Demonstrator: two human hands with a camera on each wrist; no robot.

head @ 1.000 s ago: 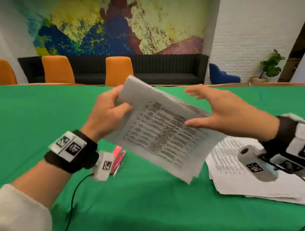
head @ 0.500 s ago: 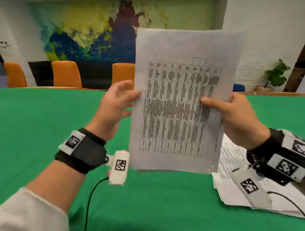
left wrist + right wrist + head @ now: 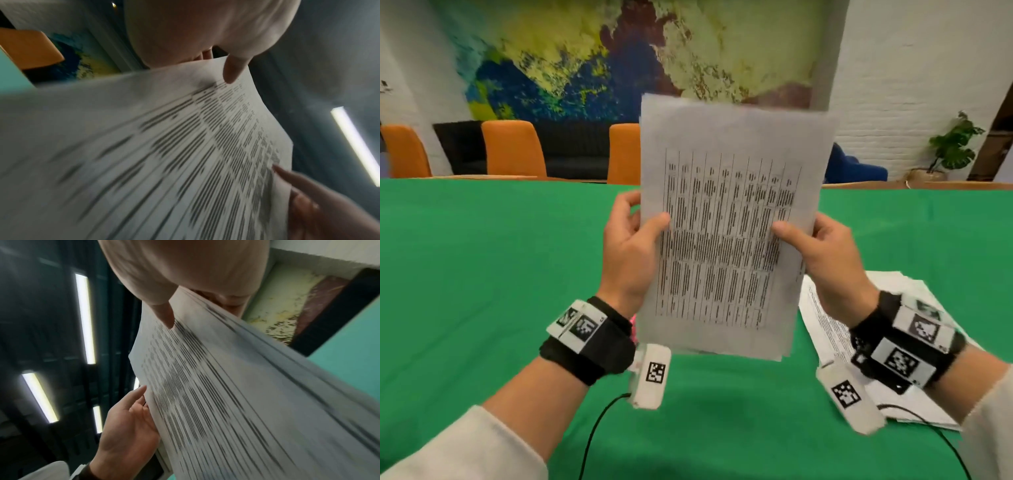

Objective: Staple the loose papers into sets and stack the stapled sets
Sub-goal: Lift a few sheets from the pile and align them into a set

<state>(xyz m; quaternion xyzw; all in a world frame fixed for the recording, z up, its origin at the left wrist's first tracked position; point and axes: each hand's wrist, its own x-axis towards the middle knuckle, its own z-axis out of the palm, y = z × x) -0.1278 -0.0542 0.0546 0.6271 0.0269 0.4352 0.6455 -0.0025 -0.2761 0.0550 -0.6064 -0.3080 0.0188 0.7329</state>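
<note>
Right now both hands hold one set of papers (image 3: 726,226) upright above the green table (image 3: 482,274): the left hand (image 3: 628,255) pinches its 9 o'clock edge, the right hand (image 3: 825,260) its 3 o'clock edge, thumbs on the printed face. The sheets fan unevenly along the bottom, so squaring looks like the step in hand. Loosen both grips slightly, tap the bottom edge on the table, then clamp. More loose papers (image 3: 825,329) lie at 4 o'clock; something pink (image 3: 633,322), possibly the stapler, peeks at 7 o'clock.
</note>
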